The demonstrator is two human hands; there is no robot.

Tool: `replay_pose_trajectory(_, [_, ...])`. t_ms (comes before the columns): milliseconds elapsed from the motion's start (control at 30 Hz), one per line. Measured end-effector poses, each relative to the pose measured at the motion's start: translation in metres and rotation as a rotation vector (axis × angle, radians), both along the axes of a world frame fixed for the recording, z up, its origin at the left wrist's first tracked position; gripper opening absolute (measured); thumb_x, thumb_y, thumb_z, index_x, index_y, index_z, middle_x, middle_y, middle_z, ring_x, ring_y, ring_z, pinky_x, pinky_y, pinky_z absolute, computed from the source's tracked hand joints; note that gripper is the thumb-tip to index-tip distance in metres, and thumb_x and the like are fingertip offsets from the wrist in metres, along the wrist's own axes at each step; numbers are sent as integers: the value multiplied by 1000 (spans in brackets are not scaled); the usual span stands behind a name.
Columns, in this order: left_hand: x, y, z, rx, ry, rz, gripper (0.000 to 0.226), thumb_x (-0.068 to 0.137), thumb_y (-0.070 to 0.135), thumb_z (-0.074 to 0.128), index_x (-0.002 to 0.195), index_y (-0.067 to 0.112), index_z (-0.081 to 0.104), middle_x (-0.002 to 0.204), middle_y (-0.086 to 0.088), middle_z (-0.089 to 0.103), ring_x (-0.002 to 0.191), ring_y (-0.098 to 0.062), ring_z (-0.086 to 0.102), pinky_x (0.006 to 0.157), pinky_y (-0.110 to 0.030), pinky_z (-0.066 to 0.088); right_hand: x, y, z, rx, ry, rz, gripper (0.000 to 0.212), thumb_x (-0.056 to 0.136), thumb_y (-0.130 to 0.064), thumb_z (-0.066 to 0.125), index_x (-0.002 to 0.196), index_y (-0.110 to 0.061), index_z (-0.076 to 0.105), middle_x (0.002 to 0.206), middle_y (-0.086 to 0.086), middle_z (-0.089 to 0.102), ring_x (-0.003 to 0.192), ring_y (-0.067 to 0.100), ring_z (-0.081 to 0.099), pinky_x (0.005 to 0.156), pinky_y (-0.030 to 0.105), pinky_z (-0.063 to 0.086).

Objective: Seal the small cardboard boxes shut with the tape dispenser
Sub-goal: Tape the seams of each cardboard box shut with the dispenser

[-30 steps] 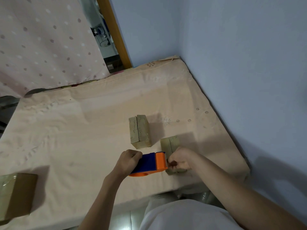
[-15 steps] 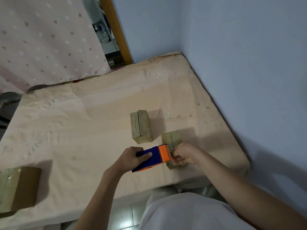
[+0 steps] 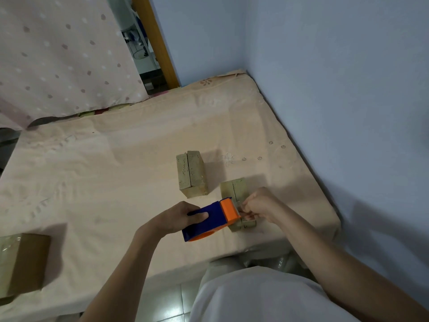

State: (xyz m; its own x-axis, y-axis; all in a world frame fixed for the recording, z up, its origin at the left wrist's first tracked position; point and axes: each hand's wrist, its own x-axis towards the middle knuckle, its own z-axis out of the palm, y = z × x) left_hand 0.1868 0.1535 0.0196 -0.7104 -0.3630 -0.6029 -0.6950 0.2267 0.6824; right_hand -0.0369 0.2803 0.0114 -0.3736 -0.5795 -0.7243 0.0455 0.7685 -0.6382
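Open bed on the left, crowded near the right edge

The bed [image 3: 116, 182] lies bare between a large box [image 3: 23, 261] at its front-left edge and two small boxes [image 3: 191, 174] toward the right; the wall [image 3: 325, 89] hems the right edge, a curtain [image 3: 58, 54] the far-left side.

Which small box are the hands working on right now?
The right box, nearest the wall: dispenser and right hand are over it. The left box stands untouched.

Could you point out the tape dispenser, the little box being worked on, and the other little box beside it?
blue and orange plastic tape dispenser [image 3: 209, 219]: head view, on its blue side.
nearer small cardboard box [image 3: 234, 188]: head view, on its top flaps.
farther small cardboard box [image 3: 190, 169]: head view, on its top by the seam.
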Motion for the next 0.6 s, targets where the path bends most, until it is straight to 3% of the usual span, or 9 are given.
replay_pose_trajectory(267, [-3,0,7,67,-2,-11,36,95,52,55,102,19,67,93,3,74,85,-12,70,72,-20,52,-1,9,0,22,-3,1,2,89,2,68,88,1,70,84,16,73,75,24,71,76,36,63])
replay_pose_trajectory(433, [-9,4,1,89,-18,-31,39,94,53,56,106,18,66,100,3,74,96,-18,71,76,-23,54,-4,17,-10,39,43,-6,7,88,-6,73,91,1,73,86,15,75,82,26,75,79,42,63])
replay_pose_trajectory(600, [-2,-2,-1,78,-56,-17,46,88,58,60,109,17,69,100,5,75,97,-18,71,80,-26,56,-14,29,-11,38,53,-84,10,86,-6,76,88,4,73,83,15,76,81,24,74,78,35,63])
